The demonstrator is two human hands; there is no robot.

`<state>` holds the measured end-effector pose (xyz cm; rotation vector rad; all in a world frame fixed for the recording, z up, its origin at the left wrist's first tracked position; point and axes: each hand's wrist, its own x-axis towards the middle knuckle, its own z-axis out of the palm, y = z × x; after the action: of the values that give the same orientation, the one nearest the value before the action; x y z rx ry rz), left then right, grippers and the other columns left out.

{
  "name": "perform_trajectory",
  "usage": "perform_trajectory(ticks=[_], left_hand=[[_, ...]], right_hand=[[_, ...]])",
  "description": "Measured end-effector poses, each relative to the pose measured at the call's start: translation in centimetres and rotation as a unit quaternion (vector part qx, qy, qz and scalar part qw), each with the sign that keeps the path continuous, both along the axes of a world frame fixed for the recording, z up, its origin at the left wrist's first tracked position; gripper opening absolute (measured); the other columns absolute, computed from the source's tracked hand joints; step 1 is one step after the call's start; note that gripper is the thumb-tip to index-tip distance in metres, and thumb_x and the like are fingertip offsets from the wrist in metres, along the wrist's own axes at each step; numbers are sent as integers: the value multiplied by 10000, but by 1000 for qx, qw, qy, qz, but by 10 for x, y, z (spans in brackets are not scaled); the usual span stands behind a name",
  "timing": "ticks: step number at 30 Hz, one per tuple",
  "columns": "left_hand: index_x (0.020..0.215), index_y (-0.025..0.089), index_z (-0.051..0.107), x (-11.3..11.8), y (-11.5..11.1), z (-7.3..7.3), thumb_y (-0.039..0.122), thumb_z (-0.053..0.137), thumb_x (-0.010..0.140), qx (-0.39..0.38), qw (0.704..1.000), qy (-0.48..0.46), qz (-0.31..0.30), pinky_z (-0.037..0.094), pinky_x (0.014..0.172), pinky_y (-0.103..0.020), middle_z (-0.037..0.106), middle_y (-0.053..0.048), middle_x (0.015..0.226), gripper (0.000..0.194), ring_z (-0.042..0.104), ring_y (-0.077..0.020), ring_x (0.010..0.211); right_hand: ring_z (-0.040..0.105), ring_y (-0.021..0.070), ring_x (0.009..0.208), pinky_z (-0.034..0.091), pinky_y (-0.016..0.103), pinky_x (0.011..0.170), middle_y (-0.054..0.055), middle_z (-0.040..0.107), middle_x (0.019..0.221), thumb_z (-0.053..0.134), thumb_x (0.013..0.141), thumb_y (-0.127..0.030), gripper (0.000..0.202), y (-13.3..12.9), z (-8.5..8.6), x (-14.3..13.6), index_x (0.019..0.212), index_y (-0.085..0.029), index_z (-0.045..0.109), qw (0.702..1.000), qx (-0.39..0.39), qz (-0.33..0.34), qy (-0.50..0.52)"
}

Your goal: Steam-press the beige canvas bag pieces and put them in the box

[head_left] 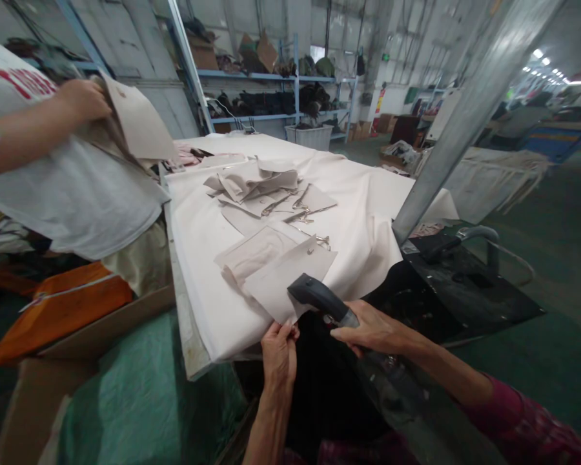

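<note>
My left hand (279,352) is closed in a pinch on the near corner of a beige fabric piece (290,274), at the table's front edge. A small metal fitting shows near that piece's far corner. My right hand (368,328) grips a dark curved suction nozzle (317,294), whose tip lies over the fabric piece; whether it touches cannot be seen. A wide dark hose seems to run down below my right hand. Under and beside the held piece lies another beige piece (237,258). Farther back is a loose pile of beige pieces (256,184) with metal clasps.
White cloth (198,271) covers the table. At left, a co-worker's hand (84,100) holds beige pieces (138,123). A slanted metal post (445,155) rises at the right, beside a black board (479,290). An orange bag (77,300) and green sacking (135,387) lie lower left.
</note>
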<state>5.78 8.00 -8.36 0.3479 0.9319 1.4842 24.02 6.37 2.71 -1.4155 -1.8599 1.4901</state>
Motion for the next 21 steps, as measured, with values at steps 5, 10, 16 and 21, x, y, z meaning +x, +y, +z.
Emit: perform_trajectory(ticks=[5,10,16,21], left_hand=[[567,155,520,-21,-12,7,144,724,499,-9,999,-18,28,324,434,-206,467,55,541,215,428,-71,507],[507,170,429,-57,-22,22,138,703,471,-31,997,-8,76,300,397,-191,418,70,494,279,395,-62,463],[824,157,644,-112,-33,40,270,631,605,-77,899,367,227,382,498,-237,539,30,616,247,484,-103,531],[1044,145,627,-117,-12,62,326,488,784,47,677,702,217,472,699,-319,615,-45,846,346,573,-172,705]], right_hand=[[518,116,412,381,193,428,-20,561,456,537,814,-326,253,4,13,21,623,-162,510,996,60,-54,-33],[532,126,426,404,211,458,5,570,461,510,828,-331,317,-5,18,43,566,-153,531,992,68,-85,-56],[530,125,415,416,214,471,6,574,453,523,833,-358,325,-13,4,47,584,-148,534,994,64,-72,-52],[526,116,400,386,199,431,-11,566,462,540,831,-355,287,-10,0,40,628,-154,513,997,52,-61,-13]])
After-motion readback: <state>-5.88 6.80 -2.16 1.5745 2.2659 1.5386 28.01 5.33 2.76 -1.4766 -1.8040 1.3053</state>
